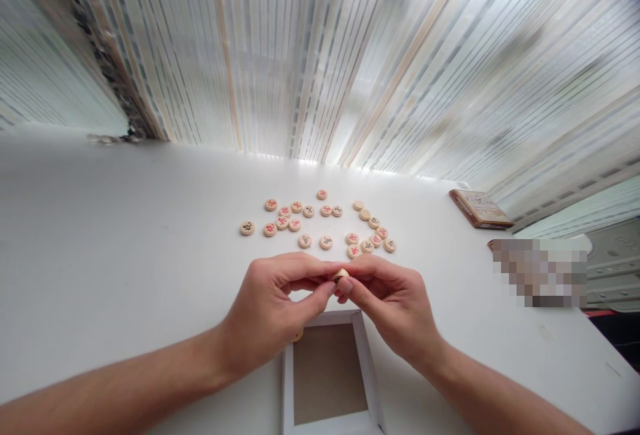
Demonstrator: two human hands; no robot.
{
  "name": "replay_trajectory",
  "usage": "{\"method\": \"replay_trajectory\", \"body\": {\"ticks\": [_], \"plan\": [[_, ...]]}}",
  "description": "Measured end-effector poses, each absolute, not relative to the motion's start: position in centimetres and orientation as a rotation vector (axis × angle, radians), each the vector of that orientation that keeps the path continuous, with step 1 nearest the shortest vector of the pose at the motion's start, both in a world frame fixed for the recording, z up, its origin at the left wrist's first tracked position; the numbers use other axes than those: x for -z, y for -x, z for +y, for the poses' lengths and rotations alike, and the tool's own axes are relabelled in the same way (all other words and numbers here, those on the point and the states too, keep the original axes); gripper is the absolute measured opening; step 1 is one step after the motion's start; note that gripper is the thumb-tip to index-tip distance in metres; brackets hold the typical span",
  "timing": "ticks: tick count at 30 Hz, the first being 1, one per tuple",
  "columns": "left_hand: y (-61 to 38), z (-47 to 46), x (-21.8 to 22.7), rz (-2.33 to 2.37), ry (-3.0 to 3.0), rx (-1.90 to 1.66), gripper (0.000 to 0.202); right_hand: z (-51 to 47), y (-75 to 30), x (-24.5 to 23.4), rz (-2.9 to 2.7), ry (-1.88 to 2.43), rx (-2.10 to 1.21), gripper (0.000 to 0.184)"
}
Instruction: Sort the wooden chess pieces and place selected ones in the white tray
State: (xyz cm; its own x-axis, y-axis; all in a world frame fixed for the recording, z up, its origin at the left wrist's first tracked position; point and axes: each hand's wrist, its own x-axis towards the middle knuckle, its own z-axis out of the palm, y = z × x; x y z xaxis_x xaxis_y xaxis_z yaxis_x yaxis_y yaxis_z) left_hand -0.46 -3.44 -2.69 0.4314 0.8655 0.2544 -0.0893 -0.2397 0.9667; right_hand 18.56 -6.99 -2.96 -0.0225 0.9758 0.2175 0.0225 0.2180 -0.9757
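— Two hands on one piece, is that right?

— Yes. The left hand (pixel 273 308) and the right hand (pixel 393 305) meet at the middle of the view, and a single round wooden xiangqi piece (pixel 341 274) is pinched between their fingertips, raised off the white tabletop (pixel 125 235).

— Which hand is nearer to it?

— Neither, really; both are touching it. The left thumb and forefinger come in from nine o'clock, the right ones from three o'clock, and the disc sits edge-on between them, its flat faces hidden by the fingers, so I cannot read its character.

— Where are the others?

— The scattered pieces (pixel 320 222) lie at twelve o'clock from the hands, farther out on the tabletop, mostly face up with red or black marks, well apart from the held one. Another pale disc seems to peek out under the left palm, but it is too hidden to be sure.

— And below the hands?

— A white-rimmed shallow box (pixel 327 372) with a brown floor sits at six o'clock, just under the wrists. At two o'clock, by the tabletop's far edge, rests a brown printed box (pixel 480 208), with a blurred-out object beside it.
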Motion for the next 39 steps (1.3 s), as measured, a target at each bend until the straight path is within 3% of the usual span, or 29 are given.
{"method": "replay_trajectory", "body": {"ticks": [9,18,39], "plan": [[0.26,-3.72,2.39,0.711,-1.466,-1.028,0.011,-7.26,-18.66,3.4,-1.287,1.083,-1.116,0.011],[0.4,-3.57,3.14,0.634,-1.528,-1.113,0.018,-7.27,-18.66,3.46,-1.414,1.003,-1.022,0.005],[0.2,-2.97,2.77,0.564,-1.091,-0.921,0.024,-6.78,-18.73,3.87,-1.097,0.942,-1.275,0.017]]}}
